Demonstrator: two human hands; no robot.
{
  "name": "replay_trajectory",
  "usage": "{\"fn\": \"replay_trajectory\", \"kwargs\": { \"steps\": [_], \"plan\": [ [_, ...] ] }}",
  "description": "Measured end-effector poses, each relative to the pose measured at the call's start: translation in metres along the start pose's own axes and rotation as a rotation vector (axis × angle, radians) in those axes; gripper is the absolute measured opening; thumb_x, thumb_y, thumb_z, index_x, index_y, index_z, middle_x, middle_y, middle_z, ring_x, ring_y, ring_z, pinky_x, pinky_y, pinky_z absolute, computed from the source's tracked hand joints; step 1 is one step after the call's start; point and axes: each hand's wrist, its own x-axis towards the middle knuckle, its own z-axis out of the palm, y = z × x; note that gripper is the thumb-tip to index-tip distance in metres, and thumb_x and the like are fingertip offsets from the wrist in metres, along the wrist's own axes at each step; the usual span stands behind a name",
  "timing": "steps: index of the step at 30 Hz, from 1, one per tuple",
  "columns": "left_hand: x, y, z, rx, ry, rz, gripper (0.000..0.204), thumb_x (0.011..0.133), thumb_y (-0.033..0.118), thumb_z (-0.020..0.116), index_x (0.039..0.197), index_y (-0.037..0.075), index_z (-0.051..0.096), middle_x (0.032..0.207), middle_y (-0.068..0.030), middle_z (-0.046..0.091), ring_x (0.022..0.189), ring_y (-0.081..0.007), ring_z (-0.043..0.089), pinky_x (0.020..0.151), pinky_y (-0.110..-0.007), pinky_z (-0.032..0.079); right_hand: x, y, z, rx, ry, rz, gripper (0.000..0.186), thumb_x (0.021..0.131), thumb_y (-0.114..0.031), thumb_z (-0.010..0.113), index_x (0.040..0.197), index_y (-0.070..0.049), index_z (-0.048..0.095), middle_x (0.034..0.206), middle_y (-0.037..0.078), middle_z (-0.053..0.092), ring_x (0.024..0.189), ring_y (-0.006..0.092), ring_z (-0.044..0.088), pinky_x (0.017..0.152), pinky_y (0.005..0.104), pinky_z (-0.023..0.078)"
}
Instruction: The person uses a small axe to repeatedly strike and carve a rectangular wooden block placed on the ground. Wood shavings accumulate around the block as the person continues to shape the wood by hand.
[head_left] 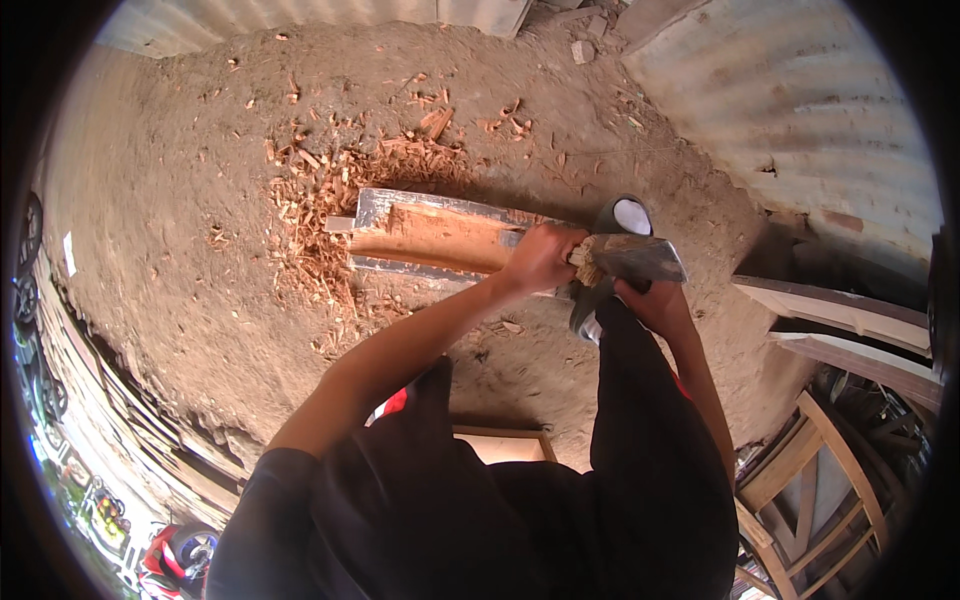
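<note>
A long wooden beam (440, 235) lies on the ground in front of me, its middle hollowed to bare orange wood and its edges grey and worn. My left hand (545, 256) is closed over the beam's right part. A short grey blade (511, 239), like a chisel's, shows beside its knuckles; the rest of that tool is hidden. Just right of this fist is a thick wooden mallet (635, 258) with a frayed left end. My right hand (657, 303) is closed below the mallet head, where the handle is mostly covered.
Wood shavings (305, 220) are heaped around the beam's left end. My sandalled foot (627, 215) is at its right end. Corrugated sheets (790, 110) stand at the far right, above stacked boards (840, 310) and a wooden chair frame (815, 490). A red motorbike (175, 560) is at lower left.
</note>
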Motion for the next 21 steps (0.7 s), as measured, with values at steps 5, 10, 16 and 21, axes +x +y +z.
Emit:
{"fn": "replay_trajectory", "kwargs": {
  "steps": [5, 10, 16, 21],
  "plan": [
    [0.001, -0.007, 0.003, 0.045, -0.004, -0.032, 0.026, 0.061, 0.003, 0.068, 0.087, 0.004, 0.064, 0.072, -0.0185, 0.063, 0.073, -0.0404, 0.065, 0.062, -0.047, 0.05, -0.002, -0.004, -0.004, 0.136, 0.032, 0.081, 0.025, 0.088, -0.017, 0.074, 0.112, -0.009, 0.074, 0.101, 0.013, 0.075, 0.094, 0.0312, 0.072, 0.082, 0.0394, 0.056],
    [0.002, -0.012, 0.016, 0.063, -0.089, -0.033, 0.033, 0.063, 0.009, 0.075, 0.096, 0.007, 0.069, 0.076, -0.0178, 0.065, 0.074, -0.0392, 0.066, 0.063, -0.046, 0.05, -0.013, 0.01, 0.005, 0.039, 0.016, -0.005, 0.022, 0.09, -0.019, 0.072, 0.109, -0.008, 0.075, 0.096, 0.012, 0.076, 0.088, 0.0288, 0.074, 0.076, 0.0357, 0.057],
    [-0.002, -0.017, 0.014, 0.068, -0.056, -0.037, 0.029, 0.061, 0.006, 0.072, 0.089, 0.007, 0.066, 0.071, -0.0172, 0.062, 0.07, -0.0395, 0.064, 0.061, -0.047, 0.05, -0.014, 0.028, -0.004, 0.107, -0.147, 0.237, 0.026, 0.091, -0.023, 0.071, 0.111, -0.007, 0.073, 0.1, 0.013, 0.076, 0.094, 0.0277, 0.073, 0.085, 0.0362, 0.056],
    [0.004, -0.011, 0.017, 0.025, -0.028, -0.008, 0.024, 0.061, 0.003, 0.069, 0.083, 0.005, 0.062, 0.069, -0.0174, 0.06, 0.07, -0.0403, 0.064, 0.061, -0.047, 0.049, -0.027, 0.038, 0.013, -0.123, -0.097, 0.175, 0.024, 0.09, -0.019, 0.072, 0.109, -0.006, 0.074, 0.095, 0.013, 0.076, 0.091, 0.0252, 0.074, 0.08, 0.0337, 0.057]
  ]
}}
